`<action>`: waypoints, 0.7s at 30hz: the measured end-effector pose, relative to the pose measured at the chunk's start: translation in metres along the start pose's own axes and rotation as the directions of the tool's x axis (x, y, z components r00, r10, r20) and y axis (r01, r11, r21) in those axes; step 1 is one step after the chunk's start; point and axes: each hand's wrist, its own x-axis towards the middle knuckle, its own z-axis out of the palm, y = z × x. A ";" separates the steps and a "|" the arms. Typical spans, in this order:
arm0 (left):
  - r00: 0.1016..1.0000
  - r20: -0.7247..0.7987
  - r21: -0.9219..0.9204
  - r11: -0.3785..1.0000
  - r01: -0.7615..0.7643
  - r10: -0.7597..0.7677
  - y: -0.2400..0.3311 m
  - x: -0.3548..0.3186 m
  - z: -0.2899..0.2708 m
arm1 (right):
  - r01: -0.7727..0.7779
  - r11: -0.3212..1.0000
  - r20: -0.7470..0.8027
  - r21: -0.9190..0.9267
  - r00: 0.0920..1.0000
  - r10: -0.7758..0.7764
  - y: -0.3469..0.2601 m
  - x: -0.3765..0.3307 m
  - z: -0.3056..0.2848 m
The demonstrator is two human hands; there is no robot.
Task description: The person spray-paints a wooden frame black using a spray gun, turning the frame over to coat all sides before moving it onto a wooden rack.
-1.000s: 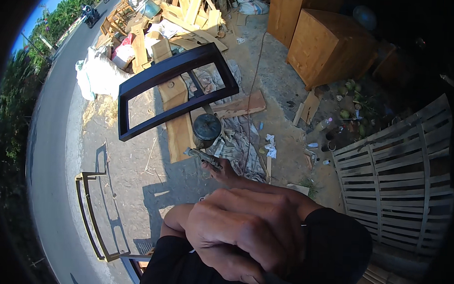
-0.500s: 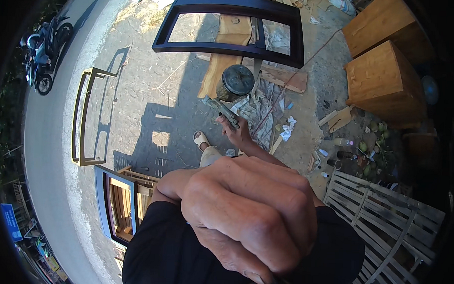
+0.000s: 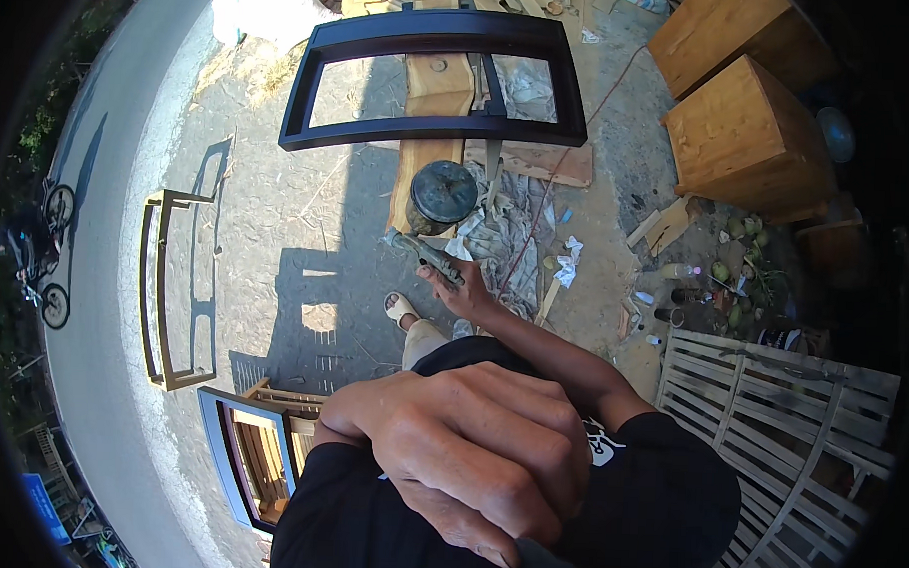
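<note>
Two hands up | right hand (image 3: 464,289) wrapped around a spray gun (image 3: 428,253), nozzle toward 11 o'clock | left hand (image 3: 469,450) curled, holding nothing visible | risk: round can (image 3: 443,195) sits just beyond the gun at 12, a swing could knock it | dark frame (image 3: 437,78) farther at 12.

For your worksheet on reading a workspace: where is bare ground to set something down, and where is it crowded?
Bare concrete lies between the dark frame and the brown frame. It is crowded around the can, near the right hand holding a tool.
</note>
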 end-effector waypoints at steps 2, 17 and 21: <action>0.999 0.024 0.038 0.999 0.039 -0.040 -0.002 -0.004 -0.008 | -0.001 0.999 0.020 -0.033 1.000 0.002 -0.001 -0.002 0.000; 0.595 -0.802 0.511 0.447 0.734 -0.060 -0.020 -0.143 -0.098 | 0.139 0.988 -0.036 -0.074 0.989 -0.142 0.000 -0.006 -0.013; 0.576 -0.817 0.513 0.449 0.731 -0.004 -0.023 -0.161 -0.105 | 0.084 0.993 -0.022 -0.083 0.996 -0.086 -0.015 -0.009 -0.022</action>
